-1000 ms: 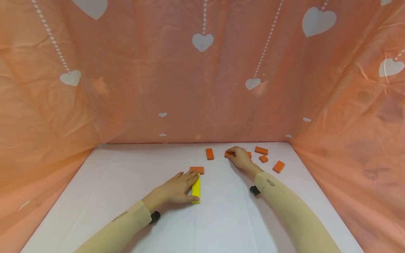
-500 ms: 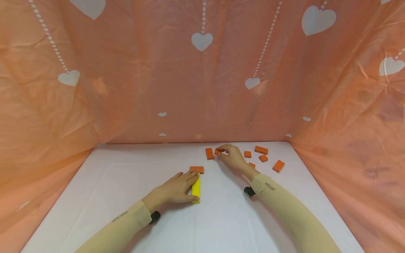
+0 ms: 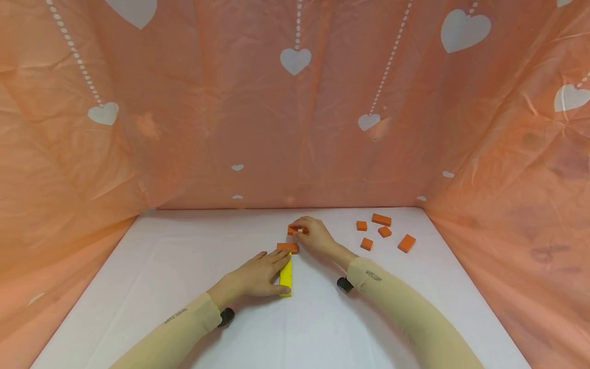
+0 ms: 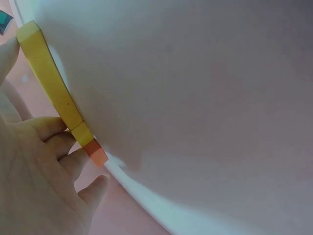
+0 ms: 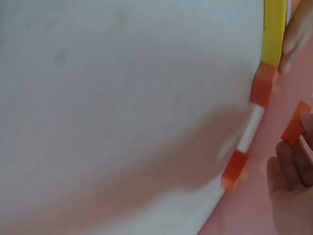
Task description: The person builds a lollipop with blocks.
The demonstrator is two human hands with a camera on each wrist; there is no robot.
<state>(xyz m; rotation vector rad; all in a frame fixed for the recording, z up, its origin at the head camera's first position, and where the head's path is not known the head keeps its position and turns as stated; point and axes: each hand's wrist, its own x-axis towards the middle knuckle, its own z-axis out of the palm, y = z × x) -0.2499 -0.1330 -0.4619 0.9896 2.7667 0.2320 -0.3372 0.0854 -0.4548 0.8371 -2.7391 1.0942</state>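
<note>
In the head view my left hand (image 3: 258, 277) lies palm-down with fingers spread along a yellow block row (image 3: 286, 277). Its thumb sits at the near end, its fingertips at the far end. A seam crosses the yellow row (image 4: 54, 81) in the left wrist view. Crosswise at the far end of the row lies an orange block (image 3: 288, 248). Just beyond it, my right hand (image 3: 318, 238) pinches a small orange block (image 5: 296, 122) between thumb and fingers. Another orange block (image 5: 234, 170) rests on the table near the right hand, mostly hidden behind its fingers in the head view.
On the right of the white table (image 3: 184, 241) several loose orange blocks lie scattered, among them a long one (image 3: 381, 220) and a tilted one (image 3: 406, 243). An orange curtain (image 3: 295, 128) with white hearts encloses the table at the back and sides.
My right hand has moved left with the small orange block, from among the loose blocks to just beyond the crosswise orange block. The left hand stays in place on the yellow row.
</note>
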